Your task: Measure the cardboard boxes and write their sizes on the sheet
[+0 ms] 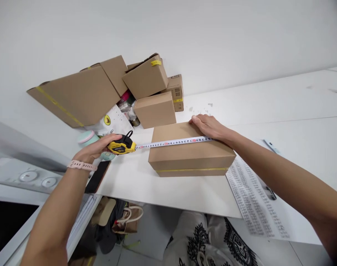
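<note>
A yellow and black tape measure (pixel 121 145) sits in my left hand (pixel 103 145), whose fingers are wrapped round its case. From it a white tape blade (pixel 174 143) runs out to the right across the top of a closed brown cardboard box (pixel 182 157). The blade passes under my right wrist, and its far end is hidden there. My right hand (pixel 207 125) lies on the box top at the far edge, its fingers bent over that edge, with some fingertips out of sight. Yellow tape runs along the box's near side.
More cardboard boxes (pixel 156 111) are piled at the back left against the wall. A mint-green container (pixel 88 140) stands behind my left hand. Printed sheets (pixel 254 199) with a pen (pixel 270 193) lie right of the box. Below the white table (pixel 168 194) are bags (pixel 129 220).
</note>
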A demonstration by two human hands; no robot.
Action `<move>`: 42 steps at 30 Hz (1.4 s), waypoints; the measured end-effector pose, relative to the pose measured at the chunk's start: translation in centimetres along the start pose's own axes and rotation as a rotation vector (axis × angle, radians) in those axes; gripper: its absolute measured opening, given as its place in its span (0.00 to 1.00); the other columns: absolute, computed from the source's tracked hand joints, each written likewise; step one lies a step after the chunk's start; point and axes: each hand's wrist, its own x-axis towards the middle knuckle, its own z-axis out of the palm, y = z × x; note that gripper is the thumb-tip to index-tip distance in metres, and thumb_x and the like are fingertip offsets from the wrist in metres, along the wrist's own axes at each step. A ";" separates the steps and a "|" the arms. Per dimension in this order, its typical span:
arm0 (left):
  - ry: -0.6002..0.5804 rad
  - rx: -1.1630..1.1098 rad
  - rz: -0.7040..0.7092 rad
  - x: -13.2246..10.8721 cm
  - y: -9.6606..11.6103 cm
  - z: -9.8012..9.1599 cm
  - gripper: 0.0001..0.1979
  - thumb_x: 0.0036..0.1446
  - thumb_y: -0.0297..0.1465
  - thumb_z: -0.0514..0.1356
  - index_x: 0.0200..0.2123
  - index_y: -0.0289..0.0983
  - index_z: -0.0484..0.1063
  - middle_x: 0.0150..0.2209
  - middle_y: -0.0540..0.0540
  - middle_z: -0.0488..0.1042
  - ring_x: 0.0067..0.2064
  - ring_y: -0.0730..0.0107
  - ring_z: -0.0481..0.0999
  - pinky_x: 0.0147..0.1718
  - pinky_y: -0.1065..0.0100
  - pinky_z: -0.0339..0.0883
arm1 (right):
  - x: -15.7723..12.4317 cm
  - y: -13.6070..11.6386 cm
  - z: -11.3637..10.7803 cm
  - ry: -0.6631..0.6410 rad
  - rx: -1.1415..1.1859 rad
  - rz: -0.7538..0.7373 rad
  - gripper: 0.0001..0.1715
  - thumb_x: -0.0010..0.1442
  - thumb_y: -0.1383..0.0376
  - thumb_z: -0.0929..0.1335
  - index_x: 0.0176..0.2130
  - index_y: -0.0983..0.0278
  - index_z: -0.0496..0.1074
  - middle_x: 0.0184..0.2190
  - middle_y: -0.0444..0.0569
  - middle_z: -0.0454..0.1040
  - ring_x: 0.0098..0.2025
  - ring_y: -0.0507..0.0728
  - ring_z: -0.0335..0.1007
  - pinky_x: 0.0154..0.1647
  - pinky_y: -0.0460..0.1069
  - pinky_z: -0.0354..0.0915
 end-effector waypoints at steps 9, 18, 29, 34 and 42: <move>-0.047 -0.007 -0.011 0.4 0.0 -0.5 0.26 0.45 0.53 0.70 0.40 0.40 0.83 0.44 0.43 0.85 0.46 0.52 0.82 0.33 0.66 0.77 | -0.7 -2.1 -1.2 -0.109 -0.125 0.060 0.35 0.71 0.50 0.48 0.41 0.63 0.75 0.47 0.60 0.79 0.49 0.70 0.72 0.55 0.65 0.63; -0.041 -0.020 -0.025 -0.1 0.2 0.2 0.29 0.43 0.54 0.70 0.38 0.36 0.83 0.42 0.38 0.85 0.43 0.49 0.83 0.34 0.62 0.78 | -0.6 -2.1 -1.0 -0.097 -0.147 0.050 0.35 0.71 0.51 0.49 0.43 0.64 0.76 0.46 0.61 0.79 0.48 0.70 0.73 0.53 0.64 0.64; 0.036 -0.249 0.038 -8.0 1.8 0.3 0.27 0.52 0.49 0.68 0.45 0.32 0.80 0.39 0.46 0.85 0.38 0.59 0.82 0.37 0.66 0.77 | -4.7 -5.0 -6.7 0.106 -0.574 -0.417 0.24 0.74 0.60 0.54 0.49 0.57 0.77 0.42 0.54 0.81 0.54 0.66 0.72 0.64 0.67 0.55; -0.457 -0.527 -0.124 -15.0 -1.5 7.8 0.38 0.49 0.46 0.71 0.63 0.43 0.73 0.53 0.40 0.81 0.48 0.47 0.82 0.43 0.55 0.77 | -3.1 -5.0 -8.2 0.326 -0.637 -0.438 0.25 0.74 0.66 0.53 0.50 0.53 0.75 0.56 0.48 0.77 0.68 0.65 0.60 0.71 0.68 0.44; -1.058 -1.054 -0.108 -22.7 -3.1 23.8 0.43 0.44 0.43 0.75 0.64 0.42 0.70 0.57 0.36 0.77 0.61 0.41 0.74 0.63 0.47 0.61 | -0.8 -3.1 -0.5 -0.074 -0.390 -0.548 0.26 0.69 0.69 0.59 0.62 0.55 0.69 0.72 0.46 0.61 0.74 0.63 0.51 0.68 0.66 0.56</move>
